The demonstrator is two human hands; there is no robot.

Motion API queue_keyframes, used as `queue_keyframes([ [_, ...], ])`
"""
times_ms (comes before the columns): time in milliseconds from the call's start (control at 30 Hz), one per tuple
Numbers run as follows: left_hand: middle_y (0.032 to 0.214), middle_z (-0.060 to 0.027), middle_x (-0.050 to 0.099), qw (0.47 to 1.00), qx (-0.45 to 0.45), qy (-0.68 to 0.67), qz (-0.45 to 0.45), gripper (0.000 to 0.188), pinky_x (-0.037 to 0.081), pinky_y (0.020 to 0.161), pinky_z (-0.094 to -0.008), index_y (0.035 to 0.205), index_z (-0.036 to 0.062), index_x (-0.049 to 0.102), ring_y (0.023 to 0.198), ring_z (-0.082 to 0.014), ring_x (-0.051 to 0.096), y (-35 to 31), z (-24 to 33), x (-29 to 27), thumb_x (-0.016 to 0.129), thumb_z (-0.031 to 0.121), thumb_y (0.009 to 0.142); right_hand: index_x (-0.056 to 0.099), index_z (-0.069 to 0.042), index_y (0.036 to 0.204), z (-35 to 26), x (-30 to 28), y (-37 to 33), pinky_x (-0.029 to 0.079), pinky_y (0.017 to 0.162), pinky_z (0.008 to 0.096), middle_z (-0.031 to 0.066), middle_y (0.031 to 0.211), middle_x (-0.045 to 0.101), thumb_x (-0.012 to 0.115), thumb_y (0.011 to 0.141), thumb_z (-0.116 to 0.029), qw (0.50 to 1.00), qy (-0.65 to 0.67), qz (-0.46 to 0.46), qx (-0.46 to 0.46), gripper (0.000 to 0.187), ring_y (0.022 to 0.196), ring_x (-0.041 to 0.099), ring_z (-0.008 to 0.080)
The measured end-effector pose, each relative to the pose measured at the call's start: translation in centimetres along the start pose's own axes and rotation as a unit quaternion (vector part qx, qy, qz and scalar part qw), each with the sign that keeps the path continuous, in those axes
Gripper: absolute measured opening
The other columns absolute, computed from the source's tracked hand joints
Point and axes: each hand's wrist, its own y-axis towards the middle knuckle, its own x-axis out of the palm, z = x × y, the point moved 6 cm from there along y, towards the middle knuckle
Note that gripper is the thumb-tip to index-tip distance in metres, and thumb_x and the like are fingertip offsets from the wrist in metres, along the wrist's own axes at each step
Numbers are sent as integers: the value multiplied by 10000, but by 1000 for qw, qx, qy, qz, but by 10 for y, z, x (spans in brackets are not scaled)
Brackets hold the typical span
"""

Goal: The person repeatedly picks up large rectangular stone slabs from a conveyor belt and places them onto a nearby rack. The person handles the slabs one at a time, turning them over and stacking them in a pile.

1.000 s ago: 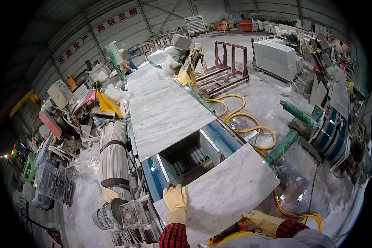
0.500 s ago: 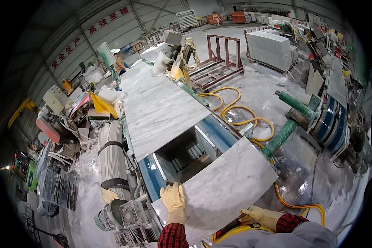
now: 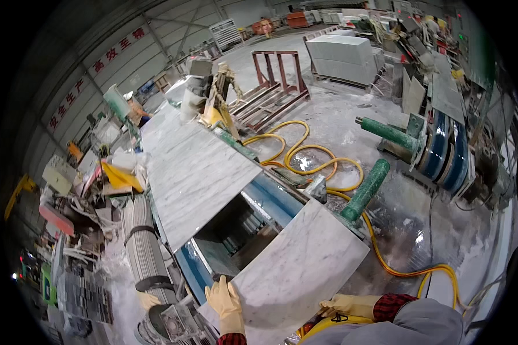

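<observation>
Our view has swung rightward; both hands stay on the near marble slab [image 3: 305,259], which lies across the blue machine bed [image 3: 275,200], apart from the far slab [image 3: 195,172]. Left grip [image 3: 224,302]: fingers laid over its left corner. Right grip [image 3: 349,305]: partly curled at the near edge. Whether either clasps beneath, we can't tell. The gap [image 3: 236,230] seems little changed; we judge the slab steadied, not advanced.
</observation>
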Motion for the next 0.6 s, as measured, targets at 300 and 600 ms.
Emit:
queue_keyframes([
  [300,879,-182,734,997,-6,29,-69,374,527,944,-535,1303,83,734,838,-408,694,3,-3,1,642,296,1010,808,31,1139,1,13,12,608,794,320,121,1029,813,754,1029,-486,996,5,-5,-84,532,904,759,181],
  [600,990,-262,759,887,72,-321,-324,511,554,874,-426,1208,-22,748,984,-356,752,41,-11,9,648,452,1046,699,-76,1068,-49,30,-34,555,683,377,70,916,788,764,992,-434,987,-125,70,-76,372,770,735,230],
])
